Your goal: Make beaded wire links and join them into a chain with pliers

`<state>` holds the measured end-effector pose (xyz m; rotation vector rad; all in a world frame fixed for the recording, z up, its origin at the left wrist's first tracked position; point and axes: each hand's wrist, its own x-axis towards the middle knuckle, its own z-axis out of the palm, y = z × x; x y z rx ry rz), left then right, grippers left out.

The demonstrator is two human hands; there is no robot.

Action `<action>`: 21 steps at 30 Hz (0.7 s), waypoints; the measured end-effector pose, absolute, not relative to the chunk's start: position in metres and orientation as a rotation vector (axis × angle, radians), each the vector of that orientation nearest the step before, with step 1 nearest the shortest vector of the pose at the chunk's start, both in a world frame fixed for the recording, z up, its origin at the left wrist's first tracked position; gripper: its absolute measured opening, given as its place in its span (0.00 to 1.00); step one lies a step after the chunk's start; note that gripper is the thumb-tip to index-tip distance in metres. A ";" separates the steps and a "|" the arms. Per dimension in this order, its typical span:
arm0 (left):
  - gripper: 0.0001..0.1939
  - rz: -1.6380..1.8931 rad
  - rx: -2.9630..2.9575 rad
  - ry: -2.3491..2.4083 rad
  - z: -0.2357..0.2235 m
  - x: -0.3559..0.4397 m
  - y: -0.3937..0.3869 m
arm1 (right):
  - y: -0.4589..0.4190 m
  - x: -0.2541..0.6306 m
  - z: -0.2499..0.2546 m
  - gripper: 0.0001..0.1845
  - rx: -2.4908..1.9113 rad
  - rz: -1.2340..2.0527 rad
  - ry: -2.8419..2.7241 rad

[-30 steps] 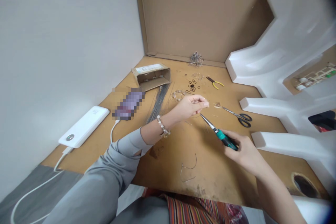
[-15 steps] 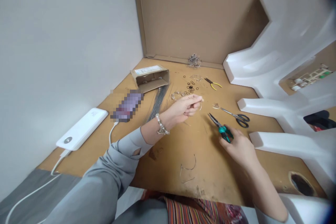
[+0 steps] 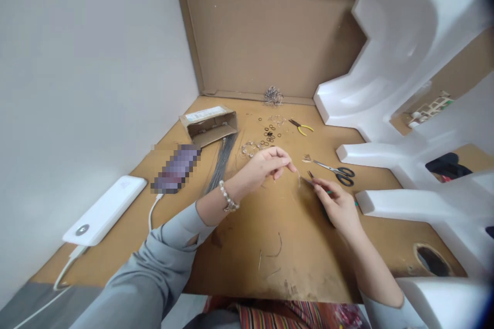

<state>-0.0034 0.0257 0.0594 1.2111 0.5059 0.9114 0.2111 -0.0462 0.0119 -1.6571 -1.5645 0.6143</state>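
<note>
My left hand (image 3: 272,164) is closed in a pinch over the middle of the table, with a short thin wire (image 3: 298,179) hanging from its fingertips. Close beside it, on the right, my right hand (image 3: 339,204) is wrapped around the pliers (image 3: 307,181). Their teal and black handles are mostly hidden under the palm. The plier tips are near the wire; whether they touch it I cannot tell. Behind my left hand lie a ring of wire and beads (image 3: 251,149) and several small dark rings (image 3: 269,134). Loose bits of wire (image 3: 278,247) lie nearer to me.
Black-handled scissors (image 3: 335,168) and yellow-handled pliers (image 3: 302,127) lie to the right. A small open cardboard box (image 3: 210,126), a bundle of grey wires (image 3: 222,162), a blurred phone (image 3: 176,168) and a white power bank (image 3: 106,209) are left. White moulded foam (image 3: 380,203) borders the right side.
My right hand has brought the pliers up and left to the wire, turning so that the palm now covers the handles. My left hand stays pinched, its fingers bent further down.
</note>
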 end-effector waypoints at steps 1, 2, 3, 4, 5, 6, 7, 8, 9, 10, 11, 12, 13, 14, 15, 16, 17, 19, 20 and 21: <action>0.07 0.924 1.250 0.515 0.059 -0.002 0.025 | -0.045 0.204 0.020 0.19 -1.527 0.873 -1.472; 0.07 0.950 1.285 0.535 0.057 -0.001 0.024 | -0.043 0.198 0.027 0.19 -1.393 1.097 -1.402; 0.07 0.983 1.325 0.564 0.056 0.000 0.024 | -0.040 0.191 0.032 0.17 -1.262 1.249 -1.333; 0.08 1.034 1.366 0.599 0.054 0.001 0.024 | -0.037 0.186 0.036 0.17 -1.149 1.378 -1.286; 0.08 1.084 1.402 0.638 0.052 0.001 0.025 | -0.033 0.181 0.038 0.16 -1.073 1.485 -1.252; 0.08 1.118 1.439 0.665 0.050 0.001 0.025 | -0.029 0.178 0.038 0.15 -1.018 1.544 -1.216; 0.08 1.146 1.469 0.687 0.048 0.001 0.026 | -0.025 0.177 0.035 0.14 -0.983 1.580 -1.182; 0.08 1.156 1.496 0.706 0.046 0.002 0.027 | -0.022 0.176 0.032 0.13 -0.963 1.595 -1.152; 0.08 1.147 1.520 0.721 0.045 0.002 0.028 | -0.020 0.177 0.028 0.12 -0.952 1.594 -1.128; 0.08 1.124 1.539 0.735 0.043 0.002 0.028 | -0.018 0.178 0.024 0.12 -0.949 1.589 -1.111; 0.08 1.087 1.557 0.749 0.041 0.002 0.029 | -0.017 0.180 0.021 0.12 -0.954 1.582 -1.101; 0.08 1.043 1.574 0.764 0.040 0.002 0.030 | -0.017 0.182 0.018 0.13 -0.967 1.571 -1.095; 0.08 0.997 1.595 0.780 0.039 0.002 0.030 | -0.018 0.184 0.016 0.13 -0.988 1.550 -1.092; 0.09 0.955 1.618 0.797 0.038 0.003 0.030 | -0.018 0.185 0.015 0.14 -1.014 1.519 -1.094; 0.09 0.920 1.647 0.816 0.037 0.003 0.030 | -0.019 0.186 0.015 0.15 -1.043 1.480 -1.104; 0.09 0.894 1.683 0.836 0.036 0.004 0.030 | -0.019 0.187 0.015 0.16 -1.074 1.436 -1.122; 0.09 0.874 1.726 0.855 0.036 0.004 0.030 | -0.019 0.186 0.015 0.17 -1.106 1.390 -1.148; 0.09 0.856 1.825 0.892 0.035 0.005 0.029 | -0.020 0.185 0.016 0.18 -1.169 1.307 -1.209; 0.08 0.853 1.881 0.913 0.035 0.005 0.029 | -0.020 0.184 0.015 0.18 -1.195 1.275 -1.234; 0.08 0.854 1.942 0.937 0.035 0.006 0.028 | -0.020 0.183 0.015 0.18 -1.215 1.245 -1.258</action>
